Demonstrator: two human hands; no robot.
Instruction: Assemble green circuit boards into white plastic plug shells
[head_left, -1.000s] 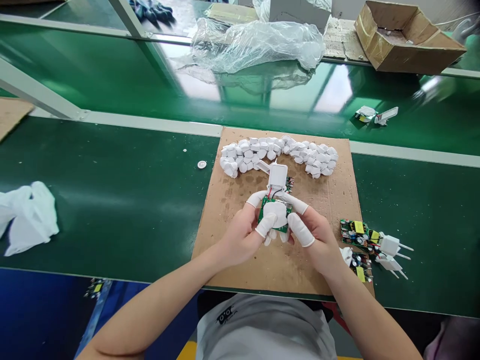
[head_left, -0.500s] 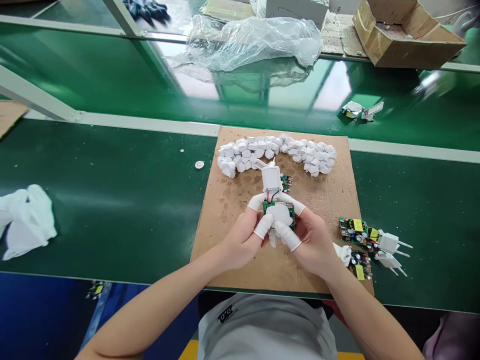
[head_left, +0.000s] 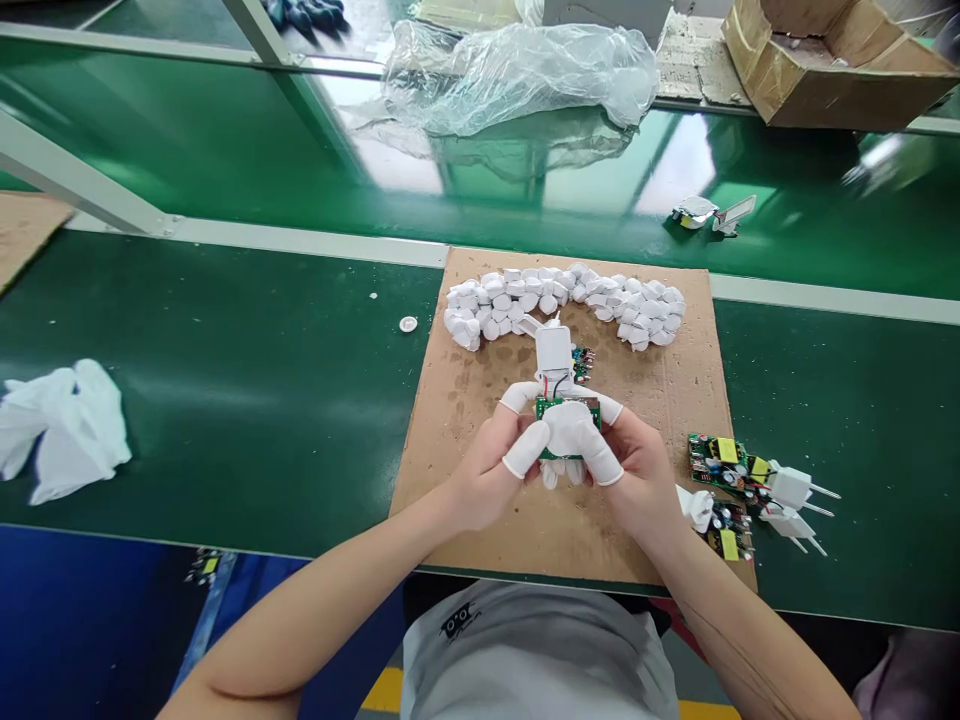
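Observation:
Between both hands is a green circuit board (head_left: 595,412) with a flat white putty-like pad (head_left: 564,424) on its upper face. Red and black wires join it to a white plug piece (head_left: 553,352) beyond its far edge. My left hand (head_left: 484,470) grips the board's left side, thumb at the pad's left edge. My right hand (head_left: 637,475) holds the right side, its thumb lying on the pad. White finger cots cover the fingertips. Another board (head_left: 583,364) lies on the cardboard sheet (head_left: 457,400), partly hidden behind the plug piece.
White lumps (head_left: 501,300) form an arc along the cardboard's far part. Circuit boards with plugs (head_left: 724,452) lie at right. A small white disc (head_left: 407,324) and white gloves or cloth (head_left: 75,430) are at left. Another board with plug (head_left: 696,211) lies farther back, below an open carton (head_left: 847,95).
My right thumb has moved up and presses flatter over the pad. The left thumb has shifted slightly. Both hands keep hold of the board; the whole view has shifted a little.

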